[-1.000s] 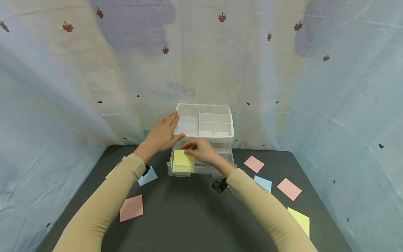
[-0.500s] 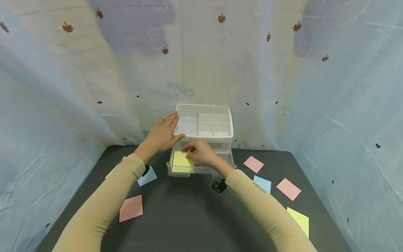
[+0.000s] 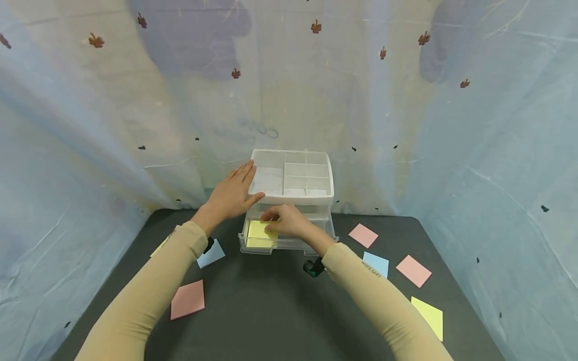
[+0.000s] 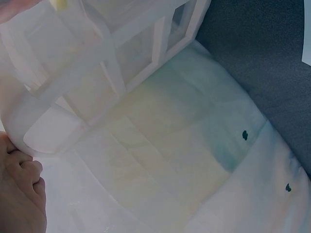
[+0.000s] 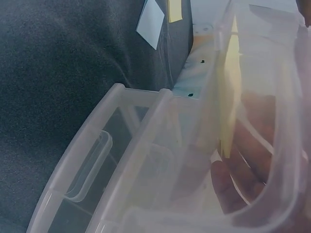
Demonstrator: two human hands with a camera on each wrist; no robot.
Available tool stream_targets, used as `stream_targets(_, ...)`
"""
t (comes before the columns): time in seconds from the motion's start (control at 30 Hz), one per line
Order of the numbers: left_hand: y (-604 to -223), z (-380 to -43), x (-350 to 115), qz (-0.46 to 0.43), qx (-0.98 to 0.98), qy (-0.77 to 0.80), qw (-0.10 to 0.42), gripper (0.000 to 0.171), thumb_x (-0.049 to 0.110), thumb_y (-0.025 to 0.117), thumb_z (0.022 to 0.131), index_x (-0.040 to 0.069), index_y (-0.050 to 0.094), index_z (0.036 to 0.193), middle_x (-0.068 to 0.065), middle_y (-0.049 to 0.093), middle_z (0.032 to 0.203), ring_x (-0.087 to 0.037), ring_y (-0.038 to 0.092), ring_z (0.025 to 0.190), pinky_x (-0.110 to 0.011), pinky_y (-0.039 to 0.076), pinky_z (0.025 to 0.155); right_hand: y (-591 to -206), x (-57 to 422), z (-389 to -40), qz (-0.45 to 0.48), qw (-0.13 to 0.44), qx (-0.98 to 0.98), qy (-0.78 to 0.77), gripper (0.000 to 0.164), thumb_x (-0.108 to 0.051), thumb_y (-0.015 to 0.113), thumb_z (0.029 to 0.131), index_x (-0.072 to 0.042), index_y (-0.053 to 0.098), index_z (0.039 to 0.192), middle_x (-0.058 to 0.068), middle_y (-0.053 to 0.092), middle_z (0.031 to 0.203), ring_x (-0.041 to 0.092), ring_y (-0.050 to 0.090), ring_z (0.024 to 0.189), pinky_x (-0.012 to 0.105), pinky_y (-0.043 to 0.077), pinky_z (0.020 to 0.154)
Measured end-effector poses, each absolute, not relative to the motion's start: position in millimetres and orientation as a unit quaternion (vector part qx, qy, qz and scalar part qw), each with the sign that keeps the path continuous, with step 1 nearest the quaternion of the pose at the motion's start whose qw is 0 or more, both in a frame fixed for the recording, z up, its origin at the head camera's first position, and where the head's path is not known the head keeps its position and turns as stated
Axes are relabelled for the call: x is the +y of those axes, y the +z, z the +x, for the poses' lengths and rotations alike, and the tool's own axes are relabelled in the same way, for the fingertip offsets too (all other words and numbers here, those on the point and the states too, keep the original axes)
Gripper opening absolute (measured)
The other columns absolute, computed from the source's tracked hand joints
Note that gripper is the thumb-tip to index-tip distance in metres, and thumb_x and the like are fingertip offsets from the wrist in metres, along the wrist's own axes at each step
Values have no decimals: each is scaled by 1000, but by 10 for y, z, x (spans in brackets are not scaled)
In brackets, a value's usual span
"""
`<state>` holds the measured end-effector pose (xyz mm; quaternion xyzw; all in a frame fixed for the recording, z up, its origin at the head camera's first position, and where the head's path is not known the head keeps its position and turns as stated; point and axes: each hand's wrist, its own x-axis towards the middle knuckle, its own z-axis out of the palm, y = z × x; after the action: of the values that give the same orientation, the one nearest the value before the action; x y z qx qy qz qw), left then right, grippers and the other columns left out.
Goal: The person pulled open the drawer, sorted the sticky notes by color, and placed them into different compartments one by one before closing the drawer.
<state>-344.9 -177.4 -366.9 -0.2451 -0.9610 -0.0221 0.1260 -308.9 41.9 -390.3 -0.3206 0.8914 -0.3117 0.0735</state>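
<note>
A white desk organizer [image 3: 291, 199] with a compartmented top tray stands at the back of the table, its clear drawer [image 3: 293, 244] pulled out in front. My left hand [image 3: 229, 198] rests on the organizer's left rim, fingers straight and thumb at the front corner. My right hand [image 3: 291, 220] reaches over the drawer, pinching a yellow sticky note pad [image 3: 259, 236] in its left part between thumb and fingers. In the right wrist view the yellow sticky note pad [image 5: 230, 92] shows edge-on through the clear plastic, beside the fingers [image 5: 238, 167].
On the dark table [image 3: 266, 311], pink pads [image 3: 187, 299] and a blue pad [image 3: 210, 253] lie left. To the right are pink pads [image 3: 414, 271], a blue pad [image 3: 376, 263] and a yellow pad [image 3: 428, 318]. A patterned curtain [image 3: 289, 100] hangs behind.
My right hand and the yellow sticky note pad have lowered slightly into the drawer. My left hand stays on the organizer's rim.
</note>
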Motion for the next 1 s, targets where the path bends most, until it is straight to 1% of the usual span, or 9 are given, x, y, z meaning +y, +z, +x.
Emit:
stream_targets(0.17,-3659,-3438,-1766,-242,-962,-23,120,90,59,42,108,-1,10,166,-17,2,174,-36,10,160,-51,13,130,-3886,438,-3080,-320,81,891,-312,29,-18,72,100,-8,74,127,4,75,121,20,71,108,31,60,87)
stream_targets(0.37,-3648,-3429,-1761,-242,-963,-24,113,91,60,42,108,-1,8,166,-17,1,174,-36,9,160,-50,10,130,-3852,475,-3046,-331,81,888,-310,36,-21,69,103,-4,69,134,7,71,131,23,70,112,35,60,90)
stream_targets(0.57,-3665,-3455,-1780,-240,-964,-18,117,91,61,42,108,0,9,166,-16,1,174,-35,10,160,-49,12,130,-3783,538,-2961,-356,42,879,-314,37,-19,67,103,-2,67,136,12,69,134,31,68,117,43,58,97)
stream_targets(0.67,-3680,-3468,-1789,-240,-963,-11,119,92,62,41,107,-1,8,166,-17,2,174,-36,11,160,-50,14,130,-3731,589,-2902,-356,25,874,-330,37,-20,67,104,-1,67,136,12,69,135,32,67,118,46,58,98)
stream_targets(0.73,-3681,-3467,-1786,-241,-963,-12,120,92,61,42,107,-1,9,166,-18,3,174,-36,12,160,-51,15,129,-3694,634,-2859,-353,16,871,-342,37,-19,67,104,-1,67,136,12,68,136,32,67,118,47,58,98)
stream_targets(0.83,-3672,-3459,-1777,-239,-964,-14,118,92,61,43,107,-1,9,166,-18,4,174,-36,11,160,-51,15,129,-3657,720,-2807,-352,-1,869,-349,37,-20,66,105,-3,66,137,11,68,136,31,67,119,46,58,97)
stream_targets(1.0,-3654,-3457,-1758,-236,-965,-15,113,92,61,42,107,0,8,166,-17,2,174,-35,9,160,-50,13,130,-3615,914,-2746,-345,-32,863,-367,35,-20,66,105,-6,67,137,11,67,135,30,66,120,47,57,98)
